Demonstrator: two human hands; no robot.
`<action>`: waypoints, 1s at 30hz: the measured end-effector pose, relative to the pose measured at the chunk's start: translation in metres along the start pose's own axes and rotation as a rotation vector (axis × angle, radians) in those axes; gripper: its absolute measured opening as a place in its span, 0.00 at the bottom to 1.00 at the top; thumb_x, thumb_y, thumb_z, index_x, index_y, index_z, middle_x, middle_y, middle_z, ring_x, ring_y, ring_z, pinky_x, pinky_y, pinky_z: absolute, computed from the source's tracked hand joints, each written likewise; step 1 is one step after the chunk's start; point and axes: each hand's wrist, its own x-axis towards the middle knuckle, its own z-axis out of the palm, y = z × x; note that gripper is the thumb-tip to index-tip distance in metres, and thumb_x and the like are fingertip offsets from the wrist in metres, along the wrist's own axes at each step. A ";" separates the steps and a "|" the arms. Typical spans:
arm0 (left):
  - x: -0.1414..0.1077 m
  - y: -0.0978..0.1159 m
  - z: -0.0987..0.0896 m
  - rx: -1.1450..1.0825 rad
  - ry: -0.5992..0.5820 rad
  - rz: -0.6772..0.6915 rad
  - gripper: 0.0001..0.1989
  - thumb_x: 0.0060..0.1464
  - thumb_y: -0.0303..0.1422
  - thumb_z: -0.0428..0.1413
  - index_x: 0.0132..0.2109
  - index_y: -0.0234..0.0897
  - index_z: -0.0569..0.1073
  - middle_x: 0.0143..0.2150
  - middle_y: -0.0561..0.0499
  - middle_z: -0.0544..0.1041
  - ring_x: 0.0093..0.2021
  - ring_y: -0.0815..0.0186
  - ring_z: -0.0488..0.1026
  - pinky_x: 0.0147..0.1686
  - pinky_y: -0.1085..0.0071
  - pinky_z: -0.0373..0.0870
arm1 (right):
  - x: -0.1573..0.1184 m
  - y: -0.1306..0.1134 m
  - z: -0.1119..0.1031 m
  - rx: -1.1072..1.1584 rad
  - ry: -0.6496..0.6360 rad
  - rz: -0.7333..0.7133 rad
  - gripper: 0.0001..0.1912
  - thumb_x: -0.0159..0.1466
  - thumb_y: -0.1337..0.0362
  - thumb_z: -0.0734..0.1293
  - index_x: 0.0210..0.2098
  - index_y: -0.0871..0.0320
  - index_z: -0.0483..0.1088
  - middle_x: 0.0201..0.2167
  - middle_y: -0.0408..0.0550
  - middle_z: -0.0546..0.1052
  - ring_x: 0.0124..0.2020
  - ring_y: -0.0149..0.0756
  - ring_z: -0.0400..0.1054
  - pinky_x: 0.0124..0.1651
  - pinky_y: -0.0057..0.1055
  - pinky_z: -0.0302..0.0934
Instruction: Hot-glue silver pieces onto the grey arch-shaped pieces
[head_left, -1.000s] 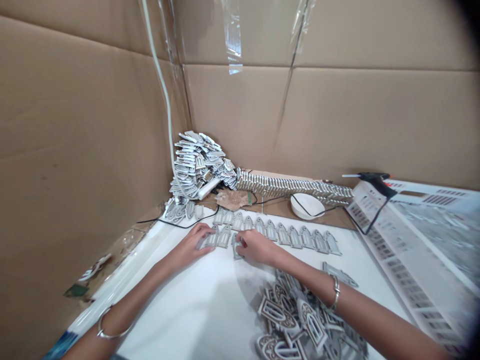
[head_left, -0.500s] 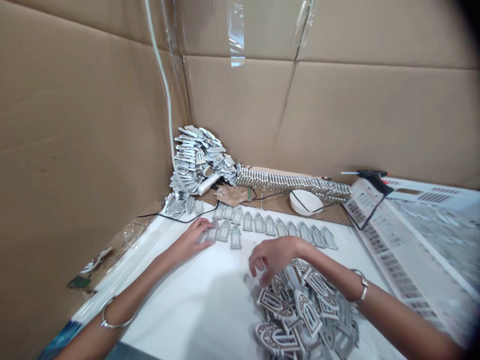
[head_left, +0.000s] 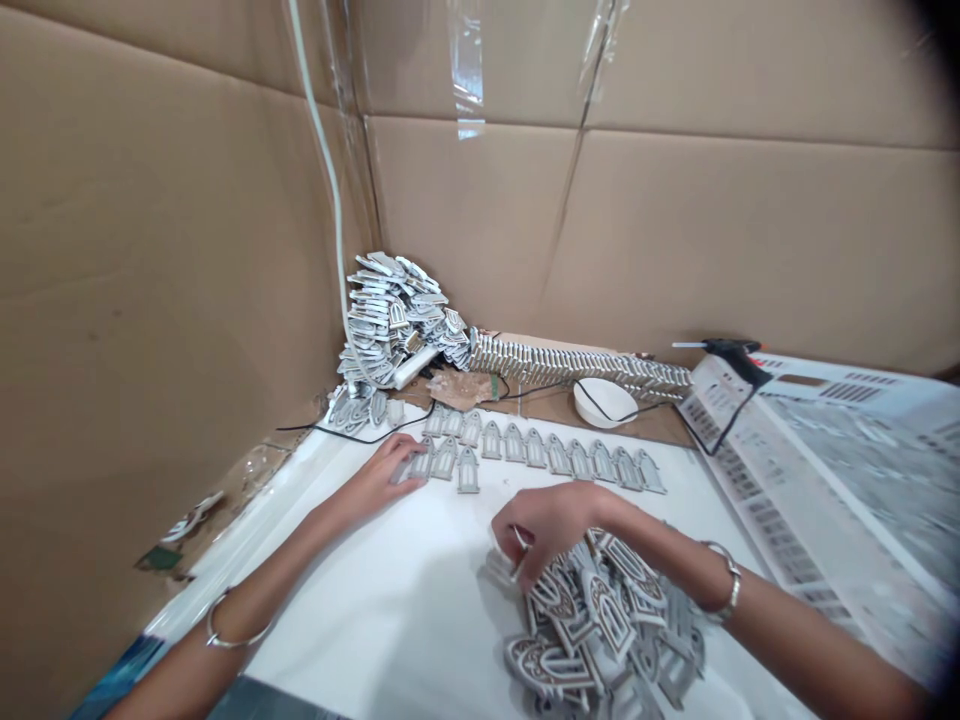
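Observation:
Small grey arched window pieces (head_left: 535, 449) lie in rows on the white board (head_left: 330, 590). My left hand (head_left: 386, 474) rests at the left end of the front row, fingers apart, its fingertips on a grey piece. At the left edge of a loose heap of arched pieces with brown and white patterns (head_left: 611, 610), my right hand (head_left: 544, 525) is closed with a piece pinched between thumb and fingers. Only a pale edge of that piece shows; the fingers hide the rest.
A tall pile of pieces (head_left: 397, 315) fills the back corner, beside a long upright row (head_left: 577, 362). A white bowl (head_left: 606, 403), black cable and glue gun (head_left: 735, 357) lie behind. A white crate (head_left: 780, 520) stands right; cardboard walls (head_left: 712, 230) enclose the board.
My right hand has closed on a piece at the heap's left edge. My left hand has stayed on the row. The view has shifted slightly.

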 end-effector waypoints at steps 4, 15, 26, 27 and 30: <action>0.000 0.000 0.000 -0.001 0.000 -0.001 0.20 0.60 0.42 0.56 0.57 0.43 0.69 0.56 0.44 0.66 0.54 0.57 0.67 0.57 0.60 0.64 | -0.009 0.001 -0.010 0.043 0.414 -0.003 0.09 0.57 0.64 0.72 0.33 0.58 0.67 0.26 0.37 0.68 0.27 0.26 0.60 0.30 0.23 0.50; -0.001 0.003 -0.001 0.005 -0.009 0.002 0.20 0.60 0.41 0.55 0.58 0.43 0.68 0.56 0.45 0.65 0.57 0.57 0.65 0.60 0.61 0.61 | 0.028 0.016 0.041 -0.539 0.670 0.163 0.09 0.70 0.69 0.56 0.44 0.60 0.67 0.44 0.53 0.70 0.39 0.36 0.68 0.36 0.29 0.57; 0.000 0.002 -0.001 0.027 -0.010 -0.003 0.20 0.60 0.42 0.55 0.57 0.42 0.68 0.55 0.44 0.66 0.56 0.57 0.66 0.59 0.60 0.63 | 0.029 0.039 0.047 -0.524 0.690 0.032 0.09 0.68 0.68 0.58 0.37 0.59 0.70 0.41 0.50 0.72 0.39 0.35 0.67 0.40 0.31 0.62; 0.000 0.003 -0.001 0.030 -0.011 -0.003 0.20 0.60 0.42 0.55 0.57 0.42 0.68 0.55 0.44 0.66 0.57 0.57 0.65 0.59 0.60 0.63 | 0.029 0.040 0.047 -0.529 0.685 0.015 0.09 0.68 0.68 0.59 0.36 0.59 0.70 0.41 0.50 0.72 0.38 0.35 0.67 0.40 0.31 0.62; 0.000 0.003 -0.001 0.035 -0.008 -0.004 0.20 0.60 0.42 0.55 0.57 0.43 0.69 0.55 0.45 0.66 0.57 0.56 0.66 0.59 0.60 0.63 | 0.027 0.043 0.047 -0.536 0.669 -0.031 0.08 0.67 0.68 0.60 0.34 0.59 0.70 0.40 0.49 0.72 0.38 0.35 0.66 0.40 0.31 0.62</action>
